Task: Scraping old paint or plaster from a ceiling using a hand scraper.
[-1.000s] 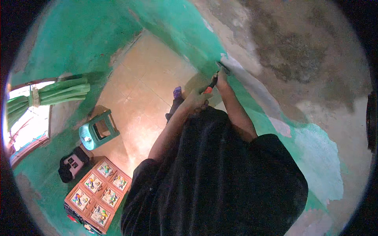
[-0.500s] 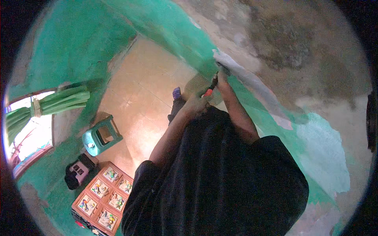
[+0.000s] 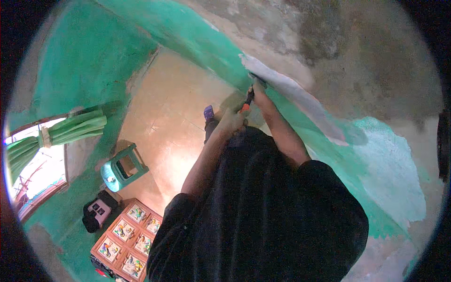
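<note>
Both my hands are on a scraper [image 3: 249,97] with a black and red-orange handle. My left hand [image 3: 231,121] is closed round the lower end of the handle, close to my body. Farther up, my right hand [image 3: 260,92] grips near the dark flat head, which lies against the green wall [image 3: 282,104]. The head sits at the lower edge of a pale strip [image 3: 291,88] where the paint is off. My fingers partly hide the tool, so its exact kind is hard to make out.
A turquoise plastic stool [image 3: 136,171] stands on the tiled floor [image 3: 164,108] to the left. Near it are a dark and pale boxy device [image 3: 99,210] and a brown cabinet [image 3: 124,225] with decorated panels. A green curtain [image 3: 77,129] hangs at the window.
Both hands and the scraper have shifted slightly left in the picture, and the head has slid a little along the wall. The view has turned slightly. My grip is unchanged.
</note>
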A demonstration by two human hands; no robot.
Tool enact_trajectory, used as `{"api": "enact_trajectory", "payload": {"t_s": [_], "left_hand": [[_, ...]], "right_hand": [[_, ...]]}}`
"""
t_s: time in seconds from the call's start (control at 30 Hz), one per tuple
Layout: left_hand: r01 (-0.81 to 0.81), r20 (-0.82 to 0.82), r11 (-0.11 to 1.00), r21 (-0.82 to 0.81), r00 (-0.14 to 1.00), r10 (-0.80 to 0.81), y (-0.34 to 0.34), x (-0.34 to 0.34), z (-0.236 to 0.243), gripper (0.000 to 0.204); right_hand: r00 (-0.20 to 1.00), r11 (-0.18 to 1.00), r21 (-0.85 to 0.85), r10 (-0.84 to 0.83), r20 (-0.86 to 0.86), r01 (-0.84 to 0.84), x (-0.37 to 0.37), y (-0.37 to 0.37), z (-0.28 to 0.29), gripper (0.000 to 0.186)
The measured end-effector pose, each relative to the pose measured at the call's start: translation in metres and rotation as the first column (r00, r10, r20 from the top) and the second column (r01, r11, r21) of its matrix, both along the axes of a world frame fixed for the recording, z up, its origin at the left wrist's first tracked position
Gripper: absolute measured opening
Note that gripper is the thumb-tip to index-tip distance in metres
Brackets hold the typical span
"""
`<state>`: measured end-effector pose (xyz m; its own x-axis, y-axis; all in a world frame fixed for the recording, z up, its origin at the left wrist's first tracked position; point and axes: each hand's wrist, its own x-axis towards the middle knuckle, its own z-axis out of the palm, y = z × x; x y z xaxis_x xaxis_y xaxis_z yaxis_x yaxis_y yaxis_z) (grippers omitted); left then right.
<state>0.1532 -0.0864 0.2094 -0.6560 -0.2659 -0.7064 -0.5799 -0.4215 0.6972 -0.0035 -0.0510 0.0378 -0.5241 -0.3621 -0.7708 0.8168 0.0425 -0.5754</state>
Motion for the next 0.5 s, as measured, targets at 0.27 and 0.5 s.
{"api": "enact_trajectory", "payload": {"t_s": [0.27,0.5], "left_hand": [[-0.004,0.012,0.998,0.057,1.000,0.003,0.009,0.003,-0.011,0.027],[0.031,-0.076,0.997,0.075,0.997,-0.026,0.010,0.007,0.003,0.029]], "right_hand": [[0.848,0.901,-0.266,-0.174,0.501,0.342,0.021,0.021,0.033,0.031],[0.853,0.781,-0.474,-0.137,0.504,0.406,0.037,0.042,0.023,0.039]]}}
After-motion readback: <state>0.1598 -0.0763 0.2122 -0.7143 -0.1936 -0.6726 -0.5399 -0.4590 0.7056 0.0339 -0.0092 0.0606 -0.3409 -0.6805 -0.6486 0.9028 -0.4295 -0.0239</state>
